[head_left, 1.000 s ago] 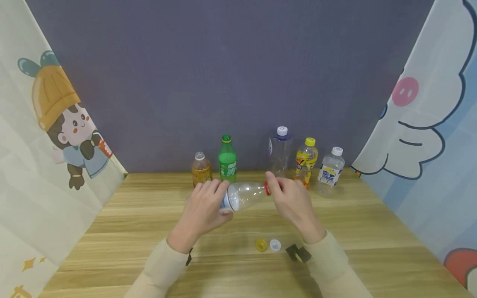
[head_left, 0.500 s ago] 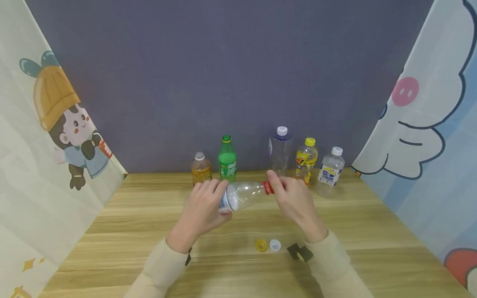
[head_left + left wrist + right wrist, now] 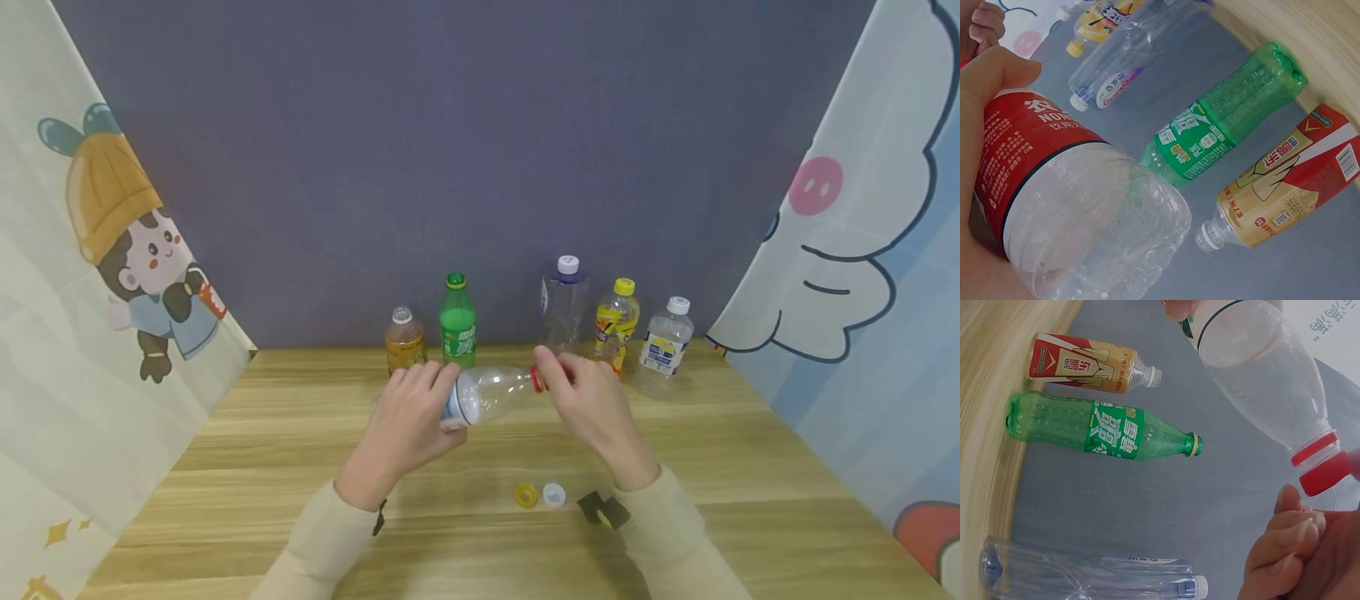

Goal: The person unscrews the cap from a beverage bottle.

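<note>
My left hand (image 3: 408,417) grips a clear plastic bottle (image 3: 498,392) round its label, holding it on its side above the table with the neck to the right. In the left wrist view the label (image 3: 1041,137) is red with white print. My right hand (image 3: 592,404) is at the neck and holds the red cap (image 3: 1327,474). The right wrist view shows the thumb against the cap, with the other fingers curled below. A red ring (image 3: 1314,448) sits on the neck, with a narrow gap between it and the cap.
Along the back stand a capless tan-labelled bottle (image 3: 406,342), a green bottle (image 3: 457,325), a tall clear bottle (image 3: 564,308), a yellow-capped bottle (image 3: 617,325) and a white-capped bottle (image 3: 666,343). A yellow cap (image 3: 526,495) and a white cap (image 3: 554,495) lie on the table (image 3: 300,500) in front.
My right hand has turned slightly at the neck; half a second ago more red showed beside the thumb. The left hand and bottle hold nearly still.
</note>
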A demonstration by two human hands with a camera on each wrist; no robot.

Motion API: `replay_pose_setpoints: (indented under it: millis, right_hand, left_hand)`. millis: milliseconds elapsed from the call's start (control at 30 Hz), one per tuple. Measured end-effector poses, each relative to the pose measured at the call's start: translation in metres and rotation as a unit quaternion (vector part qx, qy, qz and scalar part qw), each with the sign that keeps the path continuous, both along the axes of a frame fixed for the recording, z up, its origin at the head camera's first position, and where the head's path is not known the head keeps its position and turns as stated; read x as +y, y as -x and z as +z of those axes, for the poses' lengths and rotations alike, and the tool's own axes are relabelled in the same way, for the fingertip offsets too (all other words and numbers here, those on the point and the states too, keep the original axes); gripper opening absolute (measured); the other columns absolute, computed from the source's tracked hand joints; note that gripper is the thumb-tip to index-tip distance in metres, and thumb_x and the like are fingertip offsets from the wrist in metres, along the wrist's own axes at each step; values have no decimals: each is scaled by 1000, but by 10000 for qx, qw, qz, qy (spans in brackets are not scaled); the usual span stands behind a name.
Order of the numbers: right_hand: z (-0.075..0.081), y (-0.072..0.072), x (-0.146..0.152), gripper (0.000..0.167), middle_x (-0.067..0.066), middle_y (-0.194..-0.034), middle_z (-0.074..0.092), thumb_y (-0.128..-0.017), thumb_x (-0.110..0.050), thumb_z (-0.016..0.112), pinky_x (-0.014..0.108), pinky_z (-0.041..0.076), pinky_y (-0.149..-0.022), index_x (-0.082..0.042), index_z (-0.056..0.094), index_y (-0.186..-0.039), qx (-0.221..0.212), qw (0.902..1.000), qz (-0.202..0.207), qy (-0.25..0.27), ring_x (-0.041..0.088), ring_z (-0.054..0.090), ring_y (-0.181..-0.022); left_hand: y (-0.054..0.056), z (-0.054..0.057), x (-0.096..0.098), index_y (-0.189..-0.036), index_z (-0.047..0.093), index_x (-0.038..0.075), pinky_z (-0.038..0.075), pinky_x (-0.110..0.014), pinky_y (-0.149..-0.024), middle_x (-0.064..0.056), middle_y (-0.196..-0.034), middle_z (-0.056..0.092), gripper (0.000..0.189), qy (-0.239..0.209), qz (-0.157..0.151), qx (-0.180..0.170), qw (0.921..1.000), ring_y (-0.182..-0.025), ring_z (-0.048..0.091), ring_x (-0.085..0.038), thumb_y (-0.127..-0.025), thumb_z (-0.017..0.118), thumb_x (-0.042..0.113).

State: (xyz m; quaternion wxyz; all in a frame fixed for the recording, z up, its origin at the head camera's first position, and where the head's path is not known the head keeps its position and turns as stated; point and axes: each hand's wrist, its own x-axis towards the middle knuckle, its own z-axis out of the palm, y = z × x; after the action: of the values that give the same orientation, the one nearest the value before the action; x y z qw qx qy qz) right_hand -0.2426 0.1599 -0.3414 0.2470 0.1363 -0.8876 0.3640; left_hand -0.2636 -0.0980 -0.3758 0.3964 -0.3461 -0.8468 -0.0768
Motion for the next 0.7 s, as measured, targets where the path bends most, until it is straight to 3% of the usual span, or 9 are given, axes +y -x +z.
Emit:
replay_pose_setpoints:
  millis: [200,367,533,700]
  right_hand:
    - [-1,0,0,60,-3,-54,37,-107,-52,36,36,37,-57,-16,48,-60,-207,9997,-75,-41,18,42,-52]
    - [-1,0,0,55,-4,-54,36,-107,-47,41,35,33,-52,-17,48,-62,-62,10000,68,16,16,36,-50]
    - [-1,0,-1,55,-4,-54,37,-107,-48,40,36,35,-54,-17,47,-62,117,9999,-5,37,17,39,-50]
    - [-1,0,-1,59,-3,-53,36,-107,-51,38,36,35,-55,-16,45,-60,-13,10000,-95,22,18,38,-50]
  left_hand:
    - [0,0,0,-120,62,4,48,-36,-66,-8,-98,66,69,51,31,24,10000,-81,63,-26,-61,87,31]
    - [0,-1,0,-120,62,4,48,-36,-67,-8,-98,66,69,40,35,30,10000,-82,63,-26,-61,87,31]
    - [0,-1,-1,-120,62,4,48,-37,-67,-9,-99,66,69,4,55,43,10000,-82,63,-27,-61,86,30]
    - [0,0,-1,-120,62,4,49,-37,-67,-9,-99,66,69,29,63,43,10000,-83,63,-27,-61,86,31]
